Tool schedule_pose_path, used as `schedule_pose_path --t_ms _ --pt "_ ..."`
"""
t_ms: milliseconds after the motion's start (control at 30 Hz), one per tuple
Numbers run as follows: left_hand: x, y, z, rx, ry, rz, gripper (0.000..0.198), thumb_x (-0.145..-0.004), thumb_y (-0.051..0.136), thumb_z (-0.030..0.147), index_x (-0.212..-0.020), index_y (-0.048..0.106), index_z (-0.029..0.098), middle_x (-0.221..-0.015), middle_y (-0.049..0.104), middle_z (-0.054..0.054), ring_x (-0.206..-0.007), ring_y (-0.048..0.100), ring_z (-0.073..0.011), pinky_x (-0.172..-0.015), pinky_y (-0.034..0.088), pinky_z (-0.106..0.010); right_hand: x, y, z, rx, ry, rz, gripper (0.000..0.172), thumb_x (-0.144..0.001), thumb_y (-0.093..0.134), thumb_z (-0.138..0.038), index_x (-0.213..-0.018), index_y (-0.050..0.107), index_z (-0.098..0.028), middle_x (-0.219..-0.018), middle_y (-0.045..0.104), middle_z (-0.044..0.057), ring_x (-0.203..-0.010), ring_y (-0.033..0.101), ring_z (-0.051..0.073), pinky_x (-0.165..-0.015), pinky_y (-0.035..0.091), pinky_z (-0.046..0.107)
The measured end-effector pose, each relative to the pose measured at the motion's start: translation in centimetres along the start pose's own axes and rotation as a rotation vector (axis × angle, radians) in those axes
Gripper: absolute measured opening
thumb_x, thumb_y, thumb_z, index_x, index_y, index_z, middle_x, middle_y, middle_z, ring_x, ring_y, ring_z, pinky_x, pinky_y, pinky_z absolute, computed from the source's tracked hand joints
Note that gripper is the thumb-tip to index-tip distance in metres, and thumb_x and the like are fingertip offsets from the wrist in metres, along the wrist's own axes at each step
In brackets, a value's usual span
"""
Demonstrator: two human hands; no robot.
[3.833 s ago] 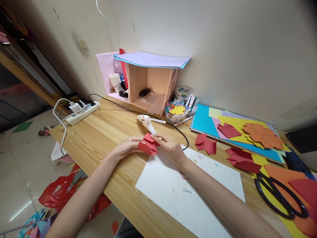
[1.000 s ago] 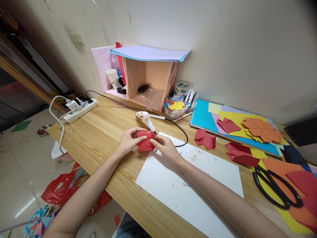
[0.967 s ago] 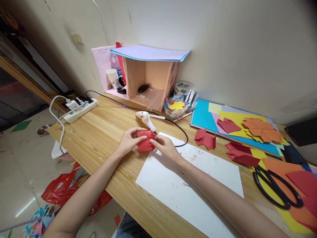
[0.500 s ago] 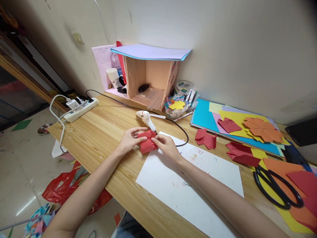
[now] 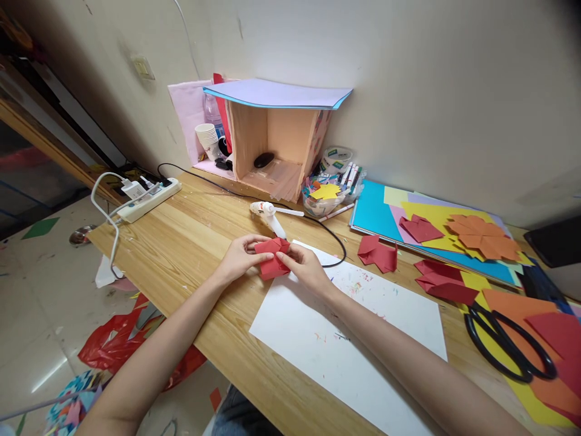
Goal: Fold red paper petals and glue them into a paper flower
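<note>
A folded piece of red paper (image 5: 271,270) is held between my two hands over the wooden table. My left hand (image 5: 240,259) is closed on its left side, thumb on top and fingers behind. With thumb and fingers, my right hand (image 5: 306,266) pinches its right edge. Just behind the paper lies a white glue gun (image 5: 269,217), its nozzle end hidden near the hands. Beneath my right forearm is a white sheet (image 5: 358,330) marked with coloured specks. Another folded red paper (image 5: 377,254) lies to the right of the sheet.
Black-handled scissors (image 5: 508,345) rest on coloured paper at the right. Blue card sheets (image 5: 374,209) carry an orange paper flower (image 5: 482,235). A cardboard box (image 5: 290,136) stands by the wall, beside a tub of scraps (image 5: 320,207). A power strip (image 5: 149,201) sits at the left edge.
The red paper has shifted and turned slightly in my hands, its creases now showing at a different angle. Both hands stay almost in place.
</note>
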State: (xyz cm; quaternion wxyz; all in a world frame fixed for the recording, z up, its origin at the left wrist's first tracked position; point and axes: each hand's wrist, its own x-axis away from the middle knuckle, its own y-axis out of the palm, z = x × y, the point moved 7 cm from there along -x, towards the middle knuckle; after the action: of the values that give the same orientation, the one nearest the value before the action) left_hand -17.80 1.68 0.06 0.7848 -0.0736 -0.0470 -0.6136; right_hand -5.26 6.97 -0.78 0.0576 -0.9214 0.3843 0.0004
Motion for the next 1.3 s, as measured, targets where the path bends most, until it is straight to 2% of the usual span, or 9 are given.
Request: schedule_pose_path --t_ms 100,333,467,667,867,1000,1100,1167,1300 --pt "0.1 0.2 0.0 -0.013 0.004 -0.022 0.052 -0.053 0.074 0.033 -0.098 0.058 0.013 -0.097 0.066 -0.009 -0.085 0.062 -0.0205 -0.075 0.05 -0.03 0.0 0.2 0.1 -0.018 -0.005 -0.025 0.033 -0.077 0.051 -0.038 -0.099 0.059 -0.014 -0.089 0.063 0.006 -0.077 0.055 0.017 -0.068 0.043 0.028" --pt "0.1 0.3 -0.2 0.037 -0.079 -0.064 0.051 -0.065 0.064 0.042 -0.105 0.057 0.011 -0.094 0.067 -0.012 -0.076 0.064 -0.0189 -0.07 0.051 -0.03 -0.1 -0.3 0.5 -0.035 0.01 0.057 0.032 -0.076 0.051 -0.038 -0.094 0.061 -0.014 -0.087 0.063 0.006 -0.077 0.056 0.017 -0.07 0.044 0.029" --pt "0.1 0.4 -0.3 0.036 -0.075 -0.07 0.051 -0.062 0.067 0.04 -0.103 0.058 0.011 -0.094 0.067 -0.011 -0.079 0.063 -0.0196 -0.069 0.051 -0.03 0.0 -0.4 0.2 -0.039 -0.003 0.071 0.033 -0.077 0.05 -0.039 -0.097 0.061 -0.015 -0.089 0.064 0.006 -0.08 0.056 0.018 -0.072 0.044 0.029" --pt "0.0 0.3 -0.4 -0.052 -0.021 -0.064 0.042 -0.059 0.07 0.038 -0.091 0.064 0.012 -0.096 0.067 -0.01 -0.087 0.061 -0.0212 -0.077 0.048 -0.031 0.0 -0.2 0.3 -0.01 -0.01 0.038 0.033 -0.076 0.052 -0.039 -0.095 0.062 -0.015 -0.088 0.064 0.005 -0.077 0.057 0.018 -0.07 0.044 0.029" --pt "0.3 0.5 0.1 -0.119 0.007 -0.088 0.036 -0.06 0.068 0.038 -0.086 0.065 0.013 -0.086 0.068 -0.006 -0.08 0.061 -0.0196 -0.072 0.047 -0.029 0.1 0.2 0.4 -0.011 0.012 -0.018 0.034 -0.077 0.051 -0.04 -0.098 0.061 -0.015 -0.089 0.064 0.005 -0.077 0.057 0.017 -0.067 0.044 0.027" --pt "0.4 0.0 1.0 -0.178 0.096 0.004 0.031 -0.062 0.064 0.037 -0.081 0.062 0.013 -0.076 0.064 -0.003 -0.069 0.058 -0.0155 -0.063 0.045 -0.024 -0.3 0.0 0.3 0.062 0.023 -0.046 0.032 -0.076 0.052 -0.042 -0.089 0.061 -0.015 -0.079 0.063 0.003 -0.069 0.056 0.014 -0.062 0.044 0.025" --pt "0.7 -0.8 2.1 -0.227 0.215 0.144 0.022 -0.066 0.06 0.035 -0.071 0.056 0.014 -0.067 0.057 0.001 -0.064 0.053 -0.0117 -0.06 0.041 -0.021 -0.6 0.3 0.7 -0.03 0.123 -0.167 0.03 -0.072 0.057 -0.04 -0.089 0.056 -0.015 -0.079 0.063 0.003 -0.063 0.056 0.013 -0.054 0.044 0.023" --pt "0.8 -1.3 2.5 -0.249 0.257 0.219 0.019 -0.067 0.058 0.033 -0.066 0.051 0.015 -0.064 0.053 0.003 -0.061 0.05 -0.01 -0.059 0.04 -0.02 -0.7 0.3 1.0 -0.106 0.206 -0.204 0.027 -0.07 0.06 -0.035 -0.088 0.054 -0.016 -0.077 0.063 0.003 -0.063 0.058 0.012 -0.053 0.046 0.022" --pt "0.7 -1.7 2.3 -0.229 0.248 0.244 0.017 -0.067 0.057 0.03 -0.072 0.05 0.015 -0.069 0.053 0.003 -0.065 0.051 -0.0105 -0.06 0.04 -0.02 -0.7 -0.3 1.4 -0.122 0.308 -0.117 0.019 -0.068 0.059 -0.028 -0.082 0.052 -0.016 -0.07 0.062 0.002 -0.06 0.058 0.011 -0.054 0.047 0.022"
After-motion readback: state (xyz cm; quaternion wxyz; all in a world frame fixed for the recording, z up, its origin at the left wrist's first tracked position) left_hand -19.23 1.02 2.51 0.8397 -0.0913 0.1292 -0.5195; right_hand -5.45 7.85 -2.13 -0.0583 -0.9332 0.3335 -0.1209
